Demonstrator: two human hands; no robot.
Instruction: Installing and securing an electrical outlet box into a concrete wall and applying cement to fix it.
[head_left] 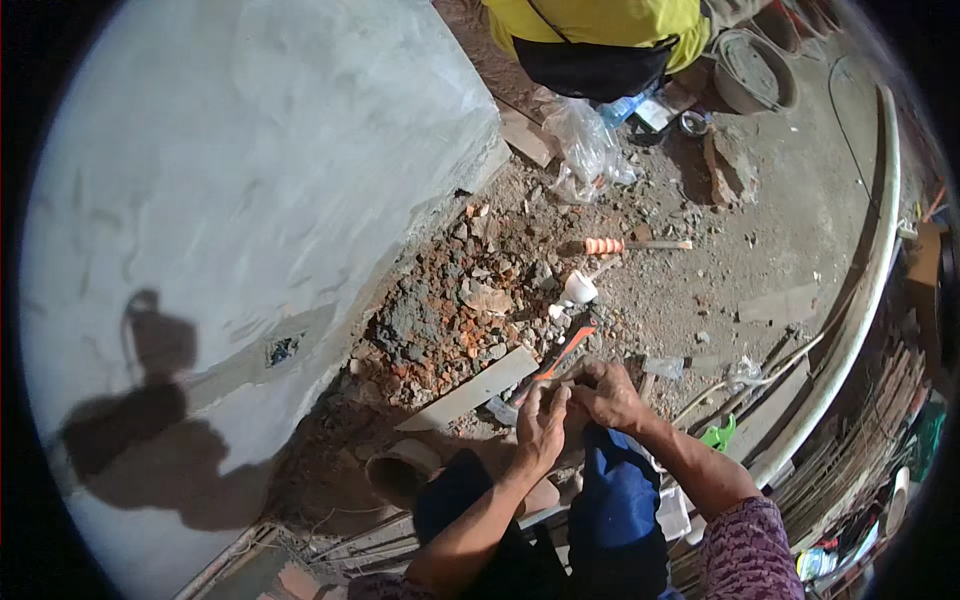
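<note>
My left hand (541,432) and my right hand (610,396) are close together above my knees, at the edge of the rubble. The left one's fingers point up and away from me, with a gap between them. On the right hand the fingers are bent in a pinch; whatever they hold is too small or hidden to make out. Just beyond the hands lies a long orange and black hand tool (570,348), its near end partly covered by them. Left of it rests a pale flat strip (478,391), tilted on the debris.
Broken brick and mortar rubble (430,325) lies along a grey wall (250,180). Farther off are a chisel with orange grip (605,246), a white cup-shaped piece (579,287) and a plastic bag (588,145). A person in yellow (610,22) is ahead; a pale pipe (850,340) curves at right.
</note>
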